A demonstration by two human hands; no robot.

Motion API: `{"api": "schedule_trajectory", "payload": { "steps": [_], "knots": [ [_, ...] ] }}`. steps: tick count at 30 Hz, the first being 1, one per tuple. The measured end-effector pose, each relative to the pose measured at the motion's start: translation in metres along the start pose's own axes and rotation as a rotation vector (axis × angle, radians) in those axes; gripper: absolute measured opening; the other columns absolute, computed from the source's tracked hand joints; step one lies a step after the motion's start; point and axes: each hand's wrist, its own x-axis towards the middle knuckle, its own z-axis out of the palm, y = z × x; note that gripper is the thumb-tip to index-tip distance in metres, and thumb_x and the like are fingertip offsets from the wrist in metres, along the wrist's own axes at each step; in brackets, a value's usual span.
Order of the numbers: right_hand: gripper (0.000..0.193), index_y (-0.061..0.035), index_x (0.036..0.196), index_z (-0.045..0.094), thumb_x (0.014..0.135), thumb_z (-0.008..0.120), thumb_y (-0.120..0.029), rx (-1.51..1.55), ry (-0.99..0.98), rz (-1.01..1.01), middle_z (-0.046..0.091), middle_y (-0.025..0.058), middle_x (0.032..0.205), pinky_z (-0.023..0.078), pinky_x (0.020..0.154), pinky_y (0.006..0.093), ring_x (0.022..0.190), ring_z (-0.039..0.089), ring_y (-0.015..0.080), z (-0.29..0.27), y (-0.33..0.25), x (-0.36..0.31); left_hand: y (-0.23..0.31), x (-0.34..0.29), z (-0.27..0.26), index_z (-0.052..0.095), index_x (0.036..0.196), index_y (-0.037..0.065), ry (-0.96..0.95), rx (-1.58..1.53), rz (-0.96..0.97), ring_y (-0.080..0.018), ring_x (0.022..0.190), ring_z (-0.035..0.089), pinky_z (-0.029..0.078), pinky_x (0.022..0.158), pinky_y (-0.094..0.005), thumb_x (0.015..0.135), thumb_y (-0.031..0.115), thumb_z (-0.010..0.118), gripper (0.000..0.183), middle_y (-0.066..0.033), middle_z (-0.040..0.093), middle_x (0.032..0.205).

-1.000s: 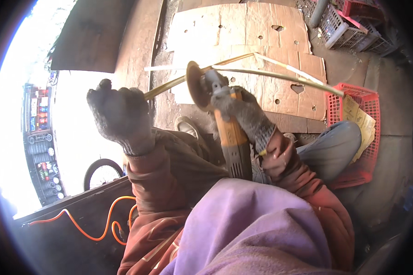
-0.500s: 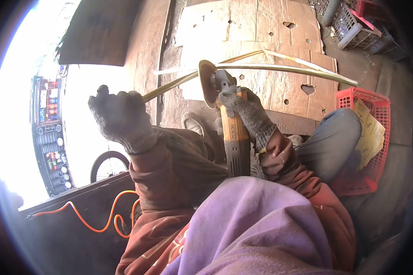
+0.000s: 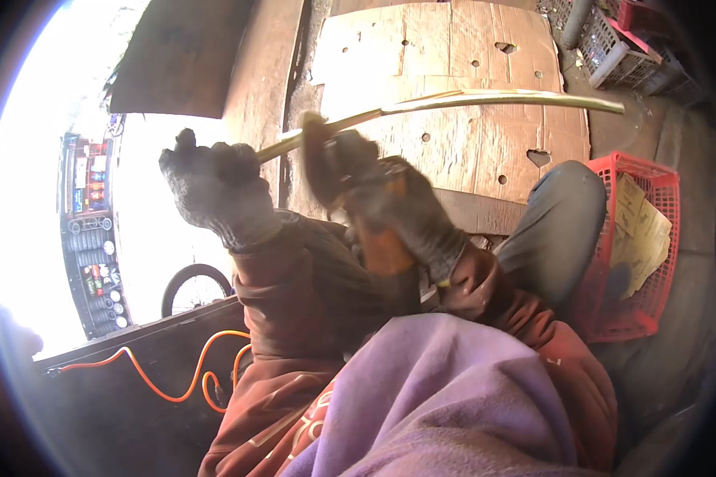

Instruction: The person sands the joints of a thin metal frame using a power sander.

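My left hand (image 3: 219, 191), in a dark knit work glove, is closed around the near end of a long, thin, shiny metal strip (image 3: 501, 98). The strip runs off to the right, above flattened cardboard. In my gloved right hand (image 3: 414, 211) is an orange and dark angle grinder (image 3: 383, 250), gripped near its head. Its round disc (image 3: 317, 163) stands edge-on against the strip, a short way right of my left hand. Motion smears the grinder and right hand, so exact contact and whether the disc spins are unclear.
Flattened cardboard (image 3: 453, 151) with holes covers the ground ahead. A red plastic crate (image 3: 656, 298) holding yellowish sheets stands right of my knee. More crates (image 3: 624, 60) sit at the far right. An orange cord (image 3: 167, 395) lies at lower left, near a bicycle wheel (image 3: 195, 292).
My right hand has swung the grinder left along the strip, closer to my left hand. The strip's far part has shifted, and its two lengths now lie nearly in line instead of spread apart.
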Motion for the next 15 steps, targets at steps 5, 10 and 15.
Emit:
{"api": "schedule_trajectory", "payload": {
  "steps": [5, 10, 15],
  "knots": [
    [0.023, -0.0007, 0.099, 0.064, 0.084, 0.072, -0.016, 0.130, 0.048, 0.127, 0.069, 0.0105, 0.090, 0.056, 0.057, 0.0309, 0.073, 0.068, 0.0180, -0.002, -0.010, 0.000, 0.002, -0.005, 0.030, 0.050, 0.113, -0.002, 0.396, 0.212, 0.054, -0.0115, 0.044, 0.034, 0.032, 0.041, -0.0257, 0.104, 0.036, 0.039, 0.041, -0.0020, 0.038, 0.056],
    [0.028, -0.0037, 0.109, 0.061, 0.089, 0.069, -0.022, 0.162, -0.064, 0.159, 0.065, 0.0054, 0.091, 0.054, 0.073, 0.0274, 0.083, 0.065, 0.0137, -0.064, -0.027, 0.001, 0.015, 0.004, 0.050, 0.051, 0.090, 0.009, 0.019, 0.029, -0.162, -0.0129, 0.039, 0.027, 0.030, 0.038, -0.0267, 0.105, 0.031, 0.038, 0.030, 0.0016, 0.032, 0.053],
    [0.025, -0.0030, 0.108, 0.061, 0.087, 0.069, -0.013, -0.045, 0.080, 0.133, 0.067, 0.0088, 0.089, 0.053, 0.064, 0.0281, 0.074, 0.065, 0.0146, -0.026, -0.057, -0.014, 0.003, 0.010, 0.071, 0.044, 0.088, 0.005, -0.258, 0.786, 0.321, -0.0157, 0.044, 0.036, 0.035, 0.037, -0.0291, 0.100, 0.018, 0.038, 0.019, -0.0078, 0.044, 0.072]
  ]
}}
